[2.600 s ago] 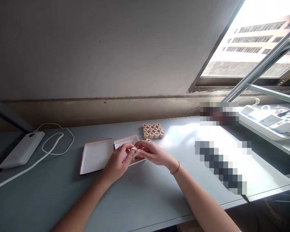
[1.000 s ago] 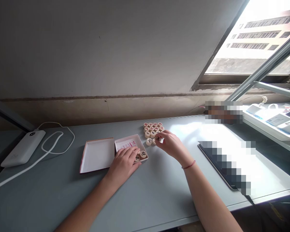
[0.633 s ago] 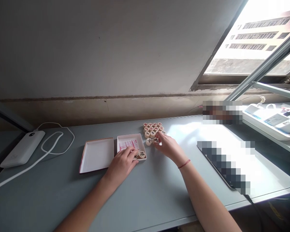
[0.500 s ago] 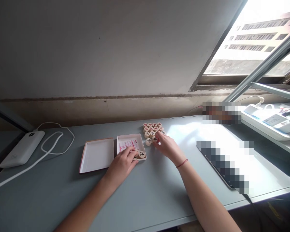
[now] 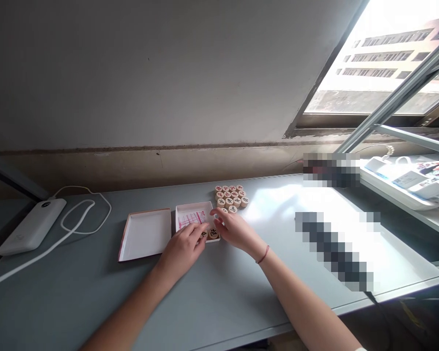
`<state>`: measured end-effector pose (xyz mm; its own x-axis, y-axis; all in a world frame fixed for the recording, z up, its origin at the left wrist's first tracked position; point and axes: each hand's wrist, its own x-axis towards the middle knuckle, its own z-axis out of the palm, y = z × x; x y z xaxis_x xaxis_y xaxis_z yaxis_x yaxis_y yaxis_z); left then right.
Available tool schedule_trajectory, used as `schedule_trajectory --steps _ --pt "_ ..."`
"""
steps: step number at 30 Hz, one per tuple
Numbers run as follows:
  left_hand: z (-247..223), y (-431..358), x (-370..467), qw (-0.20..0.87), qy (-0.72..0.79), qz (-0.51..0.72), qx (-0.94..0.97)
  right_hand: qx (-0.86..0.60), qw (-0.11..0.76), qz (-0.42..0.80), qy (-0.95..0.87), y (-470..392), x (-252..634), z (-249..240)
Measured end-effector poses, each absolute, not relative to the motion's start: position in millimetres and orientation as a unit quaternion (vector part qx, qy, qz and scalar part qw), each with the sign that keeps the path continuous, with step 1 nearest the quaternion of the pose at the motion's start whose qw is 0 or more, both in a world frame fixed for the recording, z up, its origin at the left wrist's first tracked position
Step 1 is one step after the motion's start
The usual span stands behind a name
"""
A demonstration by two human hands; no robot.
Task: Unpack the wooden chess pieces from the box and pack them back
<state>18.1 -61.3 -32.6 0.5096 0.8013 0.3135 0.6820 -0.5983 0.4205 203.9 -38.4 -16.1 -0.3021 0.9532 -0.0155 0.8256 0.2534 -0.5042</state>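
Observation:
Round wooden Chinese chess pieces (image 5: 229,201) with red and black characters stand in close rows on the desk. An open white box (image 5: 193,205) in front of them holds a sheet with pink lines and a few pieces. My left hand (image 5: 185,243) rests at the box's near edge, its fingers and thumb closed about a black-marked chess piece (image 5: 204,234). Beside it in the box lies another black-marked piece (image 5: 213,233). My right hand (image 5: 237,231) hovers over the box's right edge, thumb and forefinger apart with nothing visible between them.
The shallow box lid (image 5: 146,234) lies left of the box. Farther left are a white power bank (image 5: 32,226) and a looped white cable (image 5: 76,214). A blurred-out dark object (image 5: 332,251) lies on the right; a metal shelf frame (image 5: 388,92) rises beyond it.
My right hand has let go of a black-marked piece at the front row and moved left and down to the box. My left hand has stayed at the box.

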Motion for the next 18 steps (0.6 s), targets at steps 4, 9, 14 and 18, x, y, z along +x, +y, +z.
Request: schedule_trajectory --steps 4,9,14,18 --pt "-35.1 -62.1 18.3 0.065 0.457 0.230 0.857 -0.571 0.163 0.209 -0.777 -38.2 195.8 -20.8" --pt "-28.1 -65.2 18.5 0.071 0.476 0.192 0.855 -0.582 0.177 0.194 -0.770 -39.1 190.2 -20.7" --pt "-25.1 -64.0 16.5 0.168 0.412 0.234 0.865 -0.587 0.185 0.207 -0.760 -39.2 190.6 -20.6" --pt "-21.9 -61.4 16.9 0.228 0.418 0.319 0.820 -0.566 0.241 0.193 -0.764 -42.5 193.6 -11.7"
